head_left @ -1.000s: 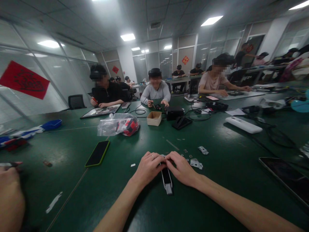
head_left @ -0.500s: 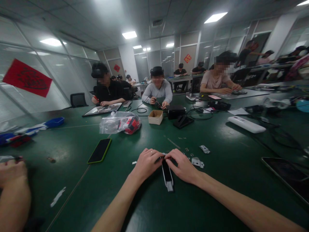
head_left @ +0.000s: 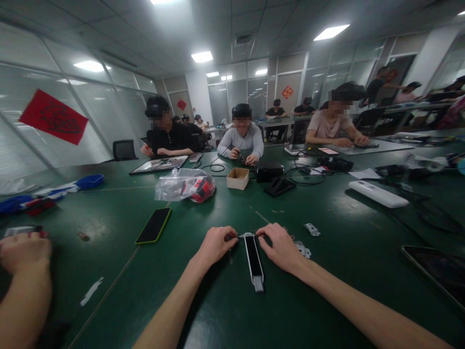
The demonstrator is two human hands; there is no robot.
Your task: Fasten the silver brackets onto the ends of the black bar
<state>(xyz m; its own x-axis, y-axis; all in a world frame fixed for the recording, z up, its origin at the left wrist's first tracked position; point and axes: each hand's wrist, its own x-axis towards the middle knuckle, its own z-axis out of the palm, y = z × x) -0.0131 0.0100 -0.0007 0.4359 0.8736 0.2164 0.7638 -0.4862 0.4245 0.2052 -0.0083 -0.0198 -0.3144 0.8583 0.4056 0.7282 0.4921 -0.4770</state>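
"Where does the slim device lie?"

"Flat on the green table (head_left: pixel 203 310), between the left hand (head_left: pixel 216 245) and the right hand (head_left: pixel 279 247). Its long axis points away from the wearer, the far end leaning slightly left, and the grey tip (head_left: pixel 258 284) is at the near end."

"Which hand is nearer?"

"The right. Its fingertips are just beside the far end's right edge, perhaps touching; I can't tell. The left fingertips are a little apart on the other side, by a small light piece."

"Are they gripping anything?"

"Both hands have bent fingers drawn in close to the thumb, but whether either is clamped on something I can't tell. The device's long sides and near end are uncovered."

"And around them?"

"Metal plates (head_left: pixel 302 249) lie just beyond the right hand, partly behind it, and another bracket (head_left: pixel 312 230) sits farther out. The green-edged phone (head_left: pixel 153 226) lies well to the left, with a co-worker's hand (head_left: pixel 27 252) past it."
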